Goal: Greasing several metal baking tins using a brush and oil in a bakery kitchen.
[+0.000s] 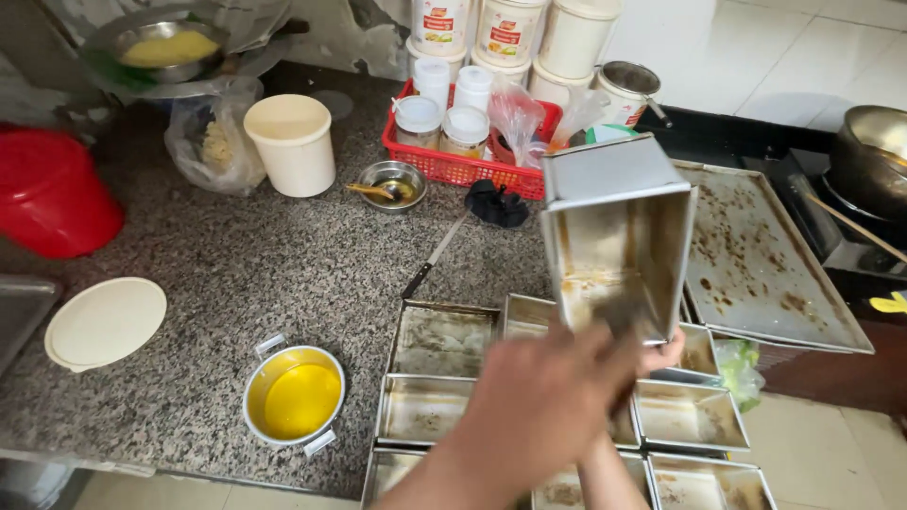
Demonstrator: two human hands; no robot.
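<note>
My right hand (664,355) grips the lower edge of a tall metal loaf tin (614,227), tilted with its open side facing me above the counter. My left hand (539,406) is blurred in front of it, closed on a dark brush-like tool (619,316) that reaches into the tin's bottom. Below my hands, several empty rectangular tins (442,338) stand in rows on the granite counter. A round pan of yellow oil (300,399) sits to their left.
A stained flat baking tray (756,255) lies at the right. Behind are a red basket of jars (453,168), a white tub (295,144), a small steel bowl (392,184) and a knife (433,257). A white lid (104,323) and red bucket (52,194) are at the left.
</note>
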